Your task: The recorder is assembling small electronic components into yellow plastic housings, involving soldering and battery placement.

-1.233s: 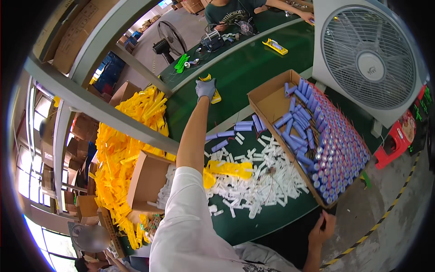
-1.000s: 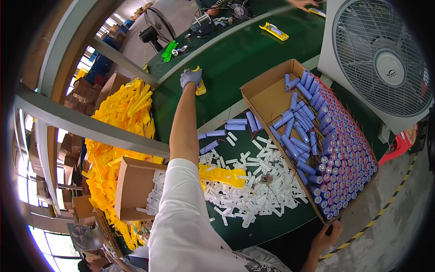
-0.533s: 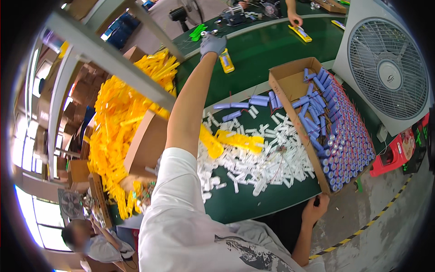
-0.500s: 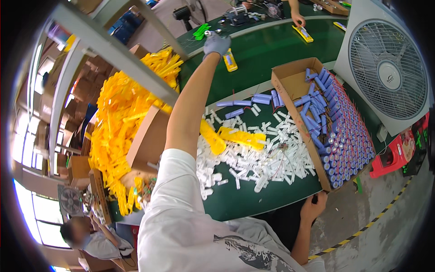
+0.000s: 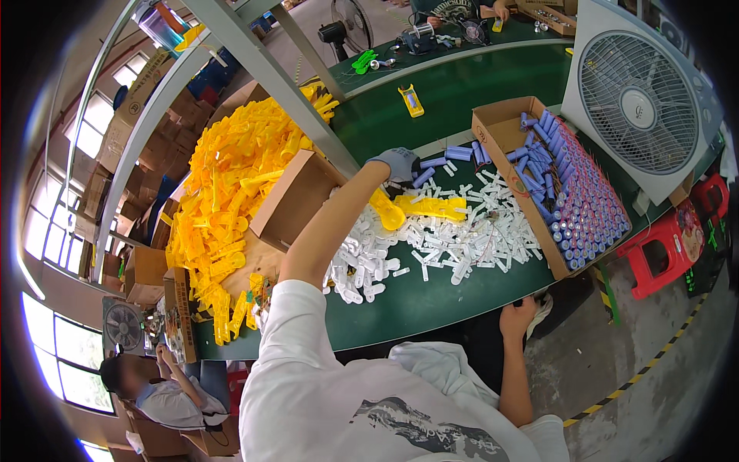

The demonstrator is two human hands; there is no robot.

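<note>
Left hand (image 5: 396, 164): gloved, hovering curled over the blue cylinders (image 5: 450, 156); whether it is gripping anything I cannot tell.
Right hand (image 5: 517, 319): bare, resting low beside the counter (image 5: 431, 304) edge, holding nothing visible.
Nearby: yellow parts (image 5: 422, 208) lying atop white pieces (image 5: 462, 239).
Risk: the forearm is likely sweeping loose pieces off the counter.

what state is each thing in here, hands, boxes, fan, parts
left hand: gloved, stretched out over the white parts, grip unclear
right hand: bare, resting at the table edge, holding nothing
box of blue cylinders: open, mostly full
empty cardboard box: open, tilted
white box fan: upright, spin unclear
yellow parts: heaped loose
white parts: scattered flat
</note>
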